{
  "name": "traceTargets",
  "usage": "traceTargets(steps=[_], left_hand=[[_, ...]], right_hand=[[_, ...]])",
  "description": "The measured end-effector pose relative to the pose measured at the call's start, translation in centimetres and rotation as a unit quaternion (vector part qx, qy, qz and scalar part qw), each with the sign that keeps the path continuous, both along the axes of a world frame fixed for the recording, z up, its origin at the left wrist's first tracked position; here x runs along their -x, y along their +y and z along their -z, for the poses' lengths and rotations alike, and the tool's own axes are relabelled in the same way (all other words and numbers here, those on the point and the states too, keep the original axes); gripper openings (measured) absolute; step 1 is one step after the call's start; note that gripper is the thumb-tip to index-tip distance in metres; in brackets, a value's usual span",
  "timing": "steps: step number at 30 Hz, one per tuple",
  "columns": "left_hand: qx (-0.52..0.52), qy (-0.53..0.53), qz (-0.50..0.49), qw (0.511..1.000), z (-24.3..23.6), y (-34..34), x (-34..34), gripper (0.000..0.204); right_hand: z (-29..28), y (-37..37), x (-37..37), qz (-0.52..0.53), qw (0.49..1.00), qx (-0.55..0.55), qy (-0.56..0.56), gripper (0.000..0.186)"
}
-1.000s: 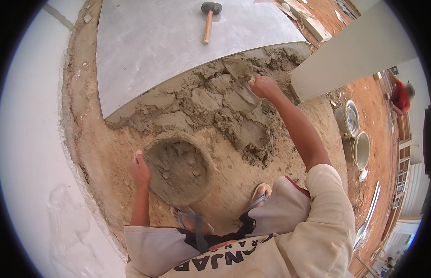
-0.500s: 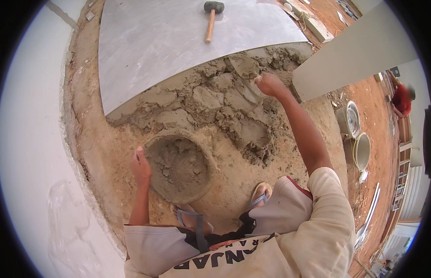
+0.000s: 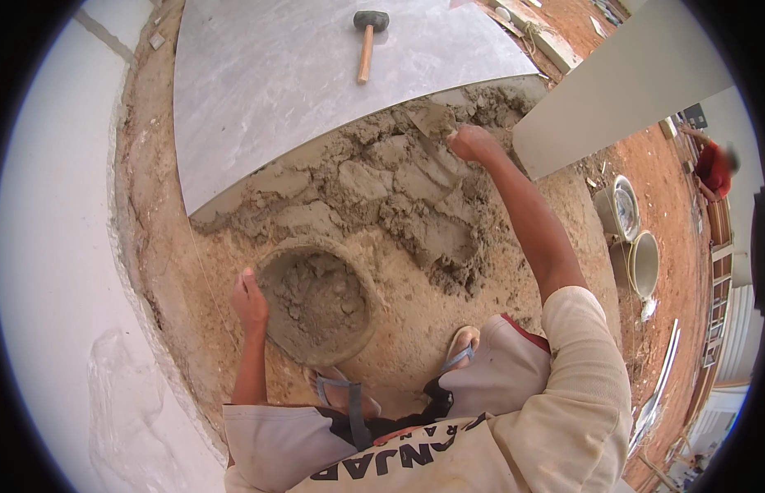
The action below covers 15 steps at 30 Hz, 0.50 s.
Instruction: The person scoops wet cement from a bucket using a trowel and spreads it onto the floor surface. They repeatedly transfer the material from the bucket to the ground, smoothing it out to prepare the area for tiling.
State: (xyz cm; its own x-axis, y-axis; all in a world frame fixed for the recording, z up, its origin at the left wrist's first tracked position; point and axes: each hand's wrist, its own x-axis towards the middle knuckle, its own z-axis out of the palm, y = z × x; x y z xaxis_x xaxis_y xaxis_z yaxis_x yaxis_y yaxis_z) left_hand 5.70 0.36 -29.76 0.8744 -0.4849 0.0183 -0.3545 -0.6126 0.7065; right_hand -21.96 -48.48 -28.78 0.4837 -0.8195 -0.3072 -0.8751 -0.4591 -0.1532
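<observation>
My right hand (image 3: pixel 473 145) is closed around the handle of a trowel (image 3: pixel 432 122), whose mortar-smeared blade rests over the wet mortar bed (image 3: pixel 370 182). Fingers mostly hide the handle. My left hand (image 3: pixel 249 298) grips the left rim of a round bucket (image 3: pixel 367 322), thumb upward. Lumpy grey mortar (image 3: pixel 316 289) fills much of that bucket, which stands on the ground just in front of my feet. Beyond the mortar bed lies a large grey tile (image 3: pixel 267 90), its near edge running along the mortar.
A rubber mallet (image 3: pixel 367 49) with a wooden handle lies on the tile. To the right rises a pale pillar (image 3: pixel 621 90). Two buckets (image 3: pixel 644 264) stand past it. A white wall (image 3: pixel 62 214) borders the left. Farther right, a person in red (image 3: pixel 713 168) bends down.
My right hand and the trowel have shifted only slightly, the blade now turned a little differently on the mortar. The left hand stays on the bucket's rim. The whole view has tilted slightly.
</observation>
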Motion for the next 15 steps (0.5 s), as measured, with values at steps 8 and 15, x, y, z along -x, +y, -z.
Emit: traceTargets(steps=[8, 15], left_hand=[[-0.012, -0.010, 0.004, 1.000, 0.2, 0.1, 0.0, 0.050], [-0.014, 0.002, 0.002, 1.000, 0.0, 0.8, -0.4, 0.050]], right_hand=[[-1.1, -1.8, 1.5, 0.066, 0.996, -0.048, 0.027, 0.052], [-1.7, -2.7, 1.4, 0.137, 0.979, -0.136, 0.064, 0.050]])
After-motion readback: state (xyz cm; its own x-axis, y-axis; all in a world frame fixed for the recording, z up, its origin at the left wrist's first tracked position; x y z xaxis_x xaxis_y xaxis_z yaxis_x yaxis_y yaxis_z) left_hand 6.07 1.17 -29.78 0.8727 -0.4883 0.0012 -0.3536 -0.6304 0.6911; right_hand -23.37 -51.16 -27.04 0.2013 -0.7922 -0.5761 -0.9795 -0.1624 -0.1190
